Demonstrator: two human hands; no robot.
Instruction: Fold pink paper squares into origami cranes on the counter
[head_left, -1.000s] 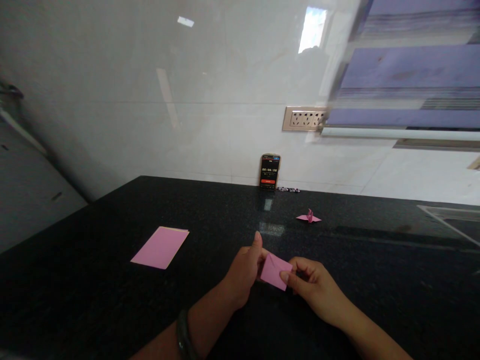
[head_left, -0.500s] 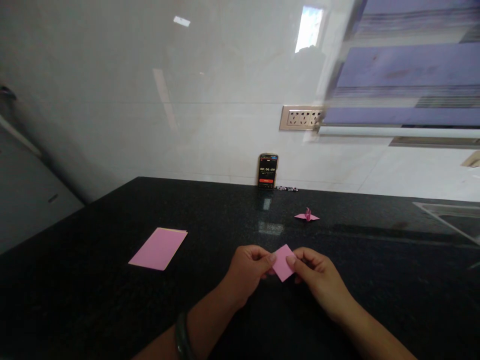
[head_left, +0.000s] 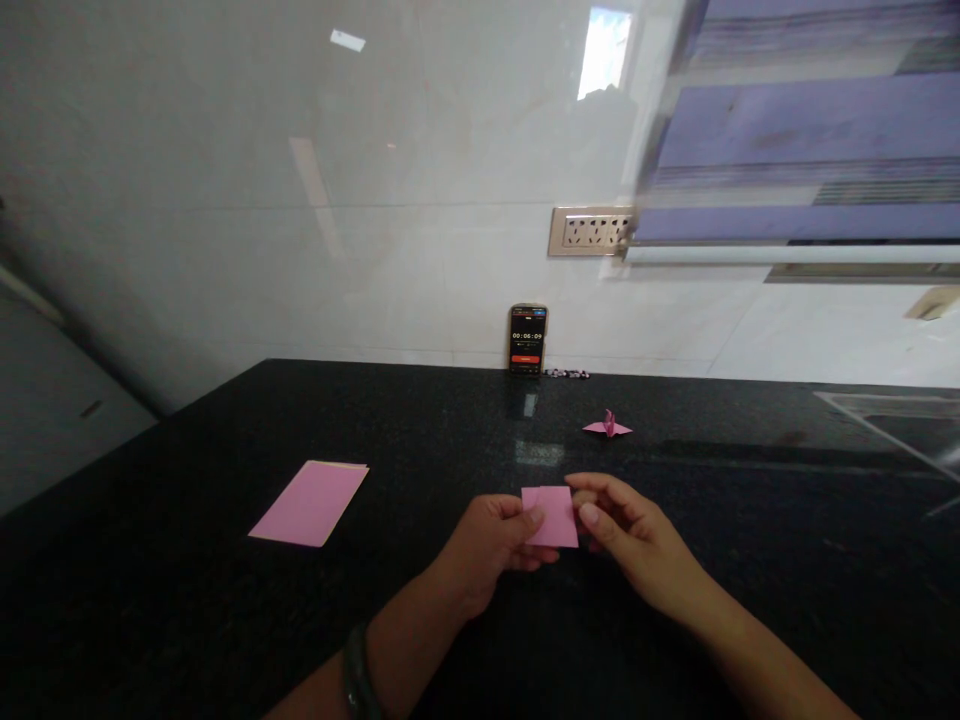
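A small square of folded pink paper (head_left: 555, 522) is held just above the near middle of a glossy black speckled stone worktop (head_left: 420, 440), between a person's 2 bare hands. A slight step shows in the square's far edge, toward the left, which suggests overlapping layers.

Good handling here would seem to mean a light but steady pinch from the left, so that the layers do not slide, with corners matched before any crease is pressed. Pressing from the middle of a fold outward should leave the paper flat; a hard squeeze could dent it.

The left hand (head_left: 487, 540) grips the square at its left side, thumb flat on top, fingers underneath and reaching toward the near edge. Its forearm comes in from the near left. The right hand (head_left: 637, 545) is loosely parted at the square's right edge: the index finger extends toward the far right corner, the thumb is lifted clear, and the other fingers curl. It does not appear to be gripping; whether a fingertip touches the paper, I cannot tell. Its forearm slants in from the near right.
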